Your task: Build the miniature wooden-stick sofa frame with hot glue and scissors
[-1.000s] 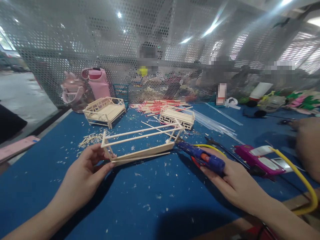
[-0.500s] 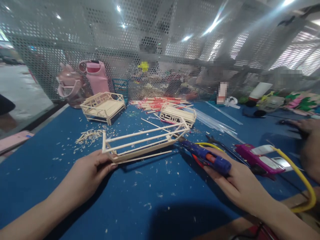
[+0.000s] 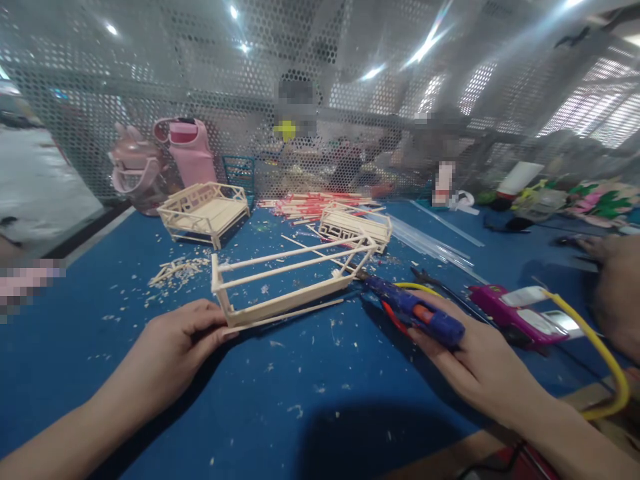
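My left hand (image 3: 183, 350) pinches the near left corner of a small frame of pale wooden sticks (image 3: 285, 301), together with the end of a loose thin stick (image 3: 300, 313) lying along its front. The frame is tilted over the blue table. In my right hand (image 3: 470, 353) is a blue glue gun (image 3: 415, 310) with a red trigger. Its nozzle points left at the frame's right end; whether it touches is too small to tell. Behind the frame stand a finished-looking miniature wooden bench (image 3: 207, 212) and a smaller one (image 3: 355, 227).
Red-and-pale sticks (image 3: 320, 205) are heaped at the back, near clear glue sticks (image 3: 430, 240). Wood scraps (image 3: 180, 270) litter the left. Pliers (image 3: 435, 283) and a purple tool (image 3: 520, 317) with a yellow cable lie right. Pink bottles (image 3: 190, 150) stand by the mesh screen. Another person's hand (image 3: 620, 287) is far right.
The frame's left end has tipped, its upper corner shifting right and up, so its front strip faces me more. Both hands stay nearly in place, the glue gun still at the right end.
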`<state>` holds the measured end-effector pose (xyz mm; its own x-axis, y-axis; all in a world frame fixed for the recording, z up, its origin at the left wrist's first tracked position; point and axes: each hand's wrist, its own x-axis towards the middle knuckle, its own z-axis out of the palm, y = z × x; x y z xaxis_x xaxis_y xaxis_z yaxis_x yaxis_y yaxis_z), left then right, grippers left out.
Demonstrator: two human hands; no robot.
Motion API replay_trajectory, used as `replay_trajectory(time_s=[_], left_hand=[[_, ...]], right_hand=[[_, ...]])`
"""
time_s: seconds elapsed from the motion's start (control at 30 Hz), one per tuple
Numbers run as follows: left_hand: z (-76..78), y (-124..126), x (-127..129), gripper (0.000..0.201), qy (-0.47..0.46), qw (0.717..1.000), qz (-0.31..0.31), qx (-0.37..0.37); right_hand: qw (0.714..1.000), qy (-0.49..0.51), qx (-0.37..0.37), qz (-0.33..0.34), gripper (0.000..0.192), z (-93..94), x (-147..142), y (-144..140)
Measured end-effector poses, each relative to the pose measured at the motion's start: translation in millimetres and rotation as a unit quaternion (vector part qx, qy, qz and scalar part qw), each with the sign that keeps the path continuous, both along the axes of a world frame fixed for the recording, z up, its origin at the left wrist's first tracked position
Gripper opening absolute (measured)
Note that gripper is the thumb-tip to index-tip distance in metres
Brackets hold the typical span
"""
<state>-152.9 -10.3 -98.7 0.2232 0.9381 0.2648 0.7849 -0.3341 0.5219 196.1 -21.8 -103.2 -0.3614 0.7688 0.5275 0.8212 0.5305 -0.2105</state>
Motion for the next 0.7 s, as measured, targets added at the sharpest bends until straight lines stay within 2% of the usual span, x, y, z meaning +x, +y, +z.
replay_trajectory(time_s=[0.27, 0.7], left_hand=[[2.1, -1.1, 1.5, 0.024, 0.001, 1.0, -0.001, 0.008], [1.2, 0.5, 0.9, 0.028, 0.009, 1.0, -0.005, 0.011]], right_hand=[[1.0, -0.008, 0.003, 0.004, 0.034, 0.0, -1.9, 3.0], [1.0, -0.015, 0.026, 0.001, 0.035, -1.2, -0.6, 2.5]])
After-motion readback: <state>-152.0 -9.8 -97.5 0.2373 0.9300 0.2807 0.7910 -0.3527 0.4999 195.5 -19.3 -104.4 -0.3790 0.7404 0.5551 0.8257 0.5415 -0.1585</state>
